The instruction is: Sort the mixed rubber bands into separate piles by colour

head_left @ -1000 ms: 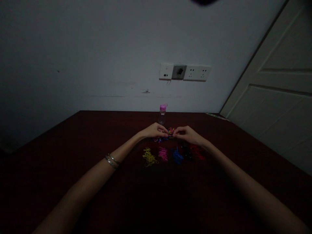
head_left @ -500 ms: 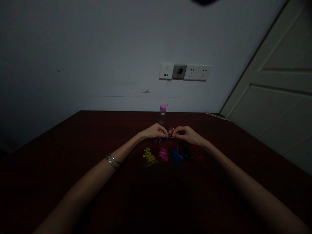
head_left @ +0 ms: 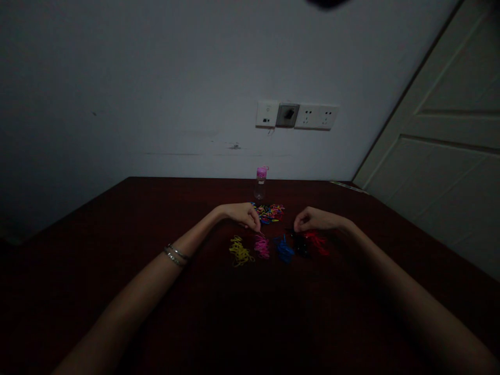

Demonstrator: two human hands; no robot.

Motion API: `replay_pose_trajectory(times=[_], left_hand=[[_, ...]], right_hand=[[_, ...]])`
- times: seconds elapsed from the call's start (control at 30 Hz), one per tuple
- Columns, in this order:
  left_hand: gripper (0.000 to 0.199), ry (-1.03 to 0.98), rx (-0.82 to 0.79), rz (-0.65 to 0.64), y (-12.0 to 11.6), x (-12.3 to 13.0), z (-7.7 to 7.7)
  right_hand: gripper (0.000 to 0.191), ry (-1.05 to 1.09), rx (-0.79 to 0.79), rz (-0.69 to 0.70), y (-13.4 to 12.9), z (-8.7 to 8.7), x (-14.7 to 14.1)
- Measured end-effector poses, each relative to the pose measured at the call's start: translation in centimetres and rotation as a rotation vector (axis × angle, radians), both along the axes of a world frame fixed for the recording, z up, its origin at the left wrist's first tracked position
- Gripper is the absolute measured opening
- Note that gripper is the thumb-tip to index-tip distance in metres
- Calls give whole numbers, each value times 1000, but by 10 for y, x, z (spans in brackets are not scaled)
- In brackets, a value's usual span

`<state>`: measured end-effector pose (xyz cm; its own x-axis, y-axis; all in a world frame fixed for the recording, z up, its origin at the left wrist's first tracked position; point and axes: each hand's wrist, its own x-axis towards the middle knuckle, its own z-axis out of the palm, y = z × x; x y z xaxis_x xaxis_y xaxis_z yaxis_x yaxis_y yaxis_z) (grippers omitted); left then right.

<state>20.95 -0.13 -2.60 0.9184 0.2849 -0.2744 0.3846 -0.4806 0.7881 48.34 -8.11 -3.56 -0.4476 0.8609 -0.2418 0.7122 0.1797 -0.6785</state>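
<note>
My left hand (head_left: pixel 247 215) is pinched closed just above a pile of pink rubber bands (head_left: pixel 262 247); a thin pink rubber band shows at its fingertips. Over the far edge of a pile of black rubber bands (head_left: pixel 300 246), my right hand (head_left: pixel 312 219) is closed too, thumb and fingers pressed together. What it holds is too dark to make out. Between and beyond the hands lies a mixed heap of coloured rubber bands (head_left: pixel 273 211). Blue rubber bands (head_left: pixel 285 250) lie between the pink and black piles, yellow ones (head_left: pixel 239 252) at the left, red ones (head_left: pixel 318 243) at the right.
A clear bottle with a pink cap (head_left: pixel 260 183) stands upright behind the mixed heap. The dark red table (head_left: pixel 175 203) meets a wall with sockets (head_left: pixel 312 116) at its far edge. A pale panelled door (head_left: pixel 441 140) is on the right. The light is dim.
Both hands have drawn apart from the mixed heap and come nearer: the left to the pink pile, the right rightward to the black pile. The mixed heap is now more exposed.
</note>
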Motion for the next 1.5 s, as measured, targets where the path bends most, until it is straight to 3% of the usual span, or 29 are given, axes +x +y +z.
replay_pose_trajectory(times=[0.23,0.53,0.73,1.07,1.5], left_hand=[[28,3,7,-19,1,1,-2],[19,-134,132,199,16,-4,-10],[16,-70,311,158,18,-7,-11],[16,87,474,80,18,-7,-12],[18,63,442,119,16,-8,-4]], right_hand=[[21,11,34,-16,0,3,0],[22,105,176,-131,2,2,-3],[24,121,215,-154,2,-1,-6],[22,96,202,-126,4,-5,-7],[21,92,206,-119,5,-7,-7]])
